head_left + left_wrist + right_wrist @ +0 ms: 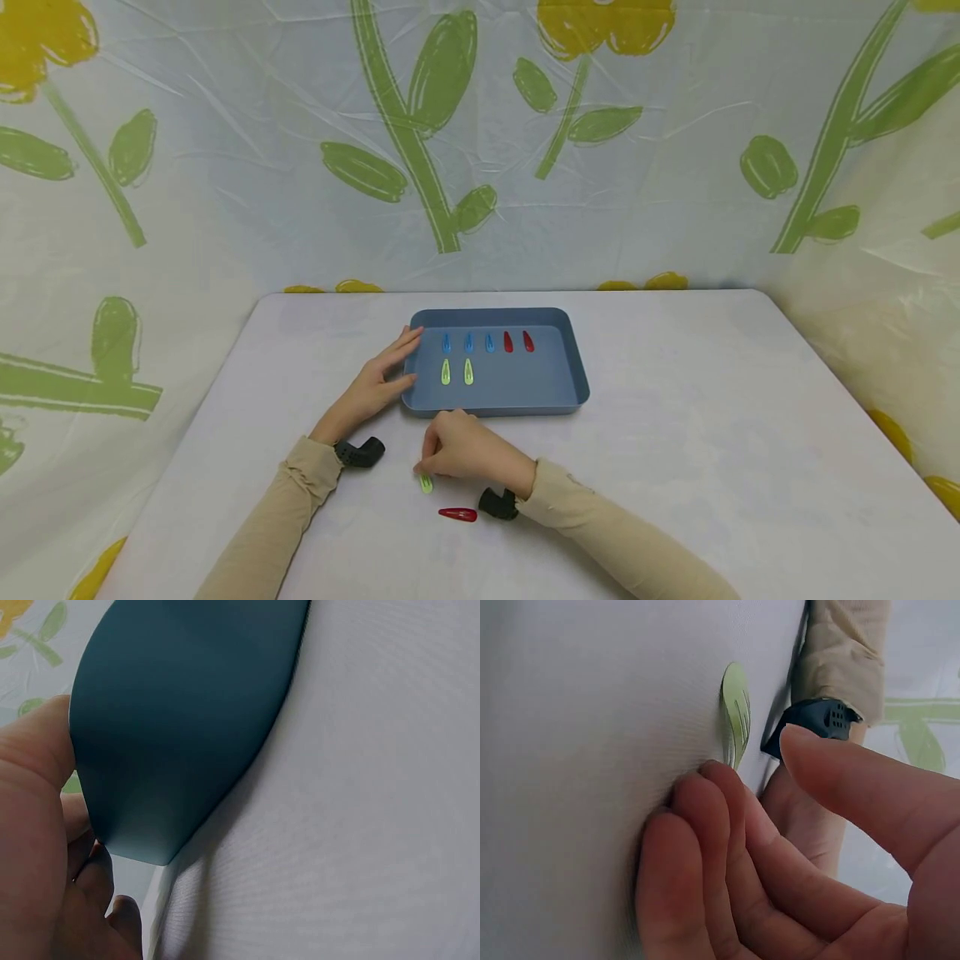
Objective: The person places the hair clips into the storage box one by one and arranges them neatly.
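My left hand (372,387) rests at the left side of a blue-grey tray (525,398), fingers stretched out and touching its rim. The left wrist view shows the tray's outer wall (187,735), with the thumb and a finger reaching over its edge. In front of the tray, my right hand (468,447) reaches down to a light green snap hair clip (427,483) on the table. Its fingertips are right at one end of this green clip (736,712); the thumb stands apart from them. Closer to the front lies a red snap hair clip (457,514).
Inside the tray, a back row holds three blue clips (469,342) and two red clips (508,342). Before it are two light green clips (446,372). A flower-printed sheet (480,150) hangs behind the white table (712,433). Black wrist cameras (362,452) sit on both wrists.
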Motion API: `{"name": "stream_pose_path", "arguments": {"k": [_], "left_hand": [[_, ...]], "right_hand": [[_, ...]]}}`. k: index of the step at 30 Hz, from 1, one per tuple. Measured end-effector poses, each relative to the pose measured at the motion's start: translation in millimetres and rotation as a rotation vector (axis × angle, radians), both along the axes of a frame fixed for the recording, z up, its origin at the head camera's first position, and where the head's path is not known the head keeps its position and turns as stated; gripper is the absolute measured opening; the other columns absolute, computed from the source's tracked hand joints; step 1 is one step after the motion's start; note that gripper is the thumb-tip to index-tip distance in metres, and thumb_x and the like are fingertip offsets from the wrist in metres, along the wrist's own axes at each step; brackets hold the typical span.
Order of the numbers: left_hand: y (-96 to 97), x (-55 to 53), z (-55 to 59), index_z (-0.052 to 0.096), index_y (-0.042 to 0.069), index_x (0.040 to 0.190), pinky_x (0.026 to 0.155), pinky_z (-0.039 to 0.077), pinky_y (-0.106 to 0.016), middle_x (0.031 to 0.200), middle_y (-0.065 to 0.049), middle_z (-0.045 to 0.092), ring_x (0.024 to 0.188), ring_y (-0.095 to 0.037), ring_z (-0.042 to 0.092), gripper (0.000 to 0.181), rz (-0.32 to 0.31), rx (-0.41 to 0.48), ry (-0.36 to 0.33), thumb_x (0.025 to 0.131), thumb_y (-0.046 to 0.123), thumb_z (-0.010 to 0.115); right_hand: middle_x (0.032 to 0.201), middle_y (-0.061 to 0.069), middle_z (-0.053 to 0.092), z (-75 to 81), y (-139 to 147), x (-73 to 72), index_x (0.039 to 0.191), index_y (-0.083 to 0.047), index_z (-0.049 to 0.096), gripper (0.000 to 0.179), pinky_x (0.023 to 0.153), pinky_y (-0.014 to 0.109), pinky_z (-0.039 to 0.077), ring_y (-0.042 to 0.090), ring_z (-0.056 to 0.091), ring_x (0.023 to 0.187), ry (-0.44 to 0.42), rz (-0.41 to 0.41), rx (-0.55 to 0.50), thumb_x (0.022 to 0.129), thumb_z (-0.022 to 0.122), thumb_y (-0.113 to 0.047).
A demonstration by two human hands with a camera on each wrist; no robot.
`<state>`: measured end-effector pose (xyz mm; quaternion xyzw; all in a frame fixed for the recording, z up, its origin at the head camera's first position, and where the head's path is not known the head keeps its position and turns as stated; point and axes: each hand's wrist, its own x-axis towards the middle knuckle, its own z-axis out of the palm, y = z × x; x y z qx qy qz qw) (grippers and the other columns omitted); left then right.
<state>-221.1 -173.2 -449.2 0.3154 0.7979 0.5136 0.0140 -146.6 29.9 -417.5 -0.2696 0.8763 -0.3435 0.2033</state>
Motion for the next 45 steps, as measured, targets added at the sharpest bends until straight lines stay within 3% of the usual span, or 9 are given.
{"name": "stream_pose_path", "arguments": {"k": [8,17,23,31,45], "left_hand": [[0.2,-1.1,-0.2,0.035,-0.006,0.15,0.12,0.013,-0.035,0.16,-0.023,0.023,0.151,-0.036,0.007,0.061,0.007,0.0,0.006,0.095,-0.005,0.06],[-0.3,-1.6,0.1,0.034,-0.006,0.15,0.119,0.013,-0.053,0.161,-0.023,0.022,0.151,-0.035,0.006,0.061,0.005,0.009,-0.003,0.095,-0.007,0.059],[0.2,-1.2,-0.1,0.034,-0.007,0.15,0.119,0.013,-0.055,0.16,-0.024,0.022,0.151,-0.037,0.006,0.061,0.004,0.01,-0.001,0.094,-0.008,0.059],[-0.5,-1.4,-0.7,0.034,-0.009,0.15,0.119,0.013,-0.056,0.16,-0.027,0.02,0.151,-0.037,0.005,0.061,0.0,0.002,-0.015,0.094,-0.007,0.059],[0.5,-0.8,-1.0,0.033,-0.006,0.15,0.118,0.012,-0.057,0.161,-0.024,0.021,0.151,-0.036,0.005,0.061,-0.005,0.022,-0.014,0.095,-0.007,0.059]], "right_hand": [[0.051,-0.01,0.055,-2.6,-5.1,3.5,0.059,-0.016,0.066,0.027,0.046,0.019,0.039,0.006,0.049,0.047,0.043,-0.056,0.064,0.077,0.086,-0.02],[0.051,-0.01,0.056,-1.8,-6.3,3.0,0.06,-0.016,0.065,0.027,0.047,0.019,0.04,0.005,0.049,0.047,0.063,-0.068,0.092,0.076,0.087,-0.018],[0.05,-0.011,0.055,-2.9,-5.7,1.5,0.059,-0.016,0.066,0.027,0.047,0.019,0.04,0.005,0.049,0.048,0.062,-0.068,0.087,0.075,0.088,-0.016],[0.049,-0.01,0.057,-1.9,-4.5,2.2,0.058,-0.015,0.067,0.027,0.048,0.02,0.042,0.006,0.051,0.046,0.027,-0.072,0.05,0.074,0.087,-0.012],[0.05,0.0,0.06,-1.5,-2.6,-1.1,0.057,-0.011,0.068,0.026,0.042,0.019,0.04,0.009,0.053,0.042,-0.107,-0.079,0.002,0.075,0.086,-0.007]]}}
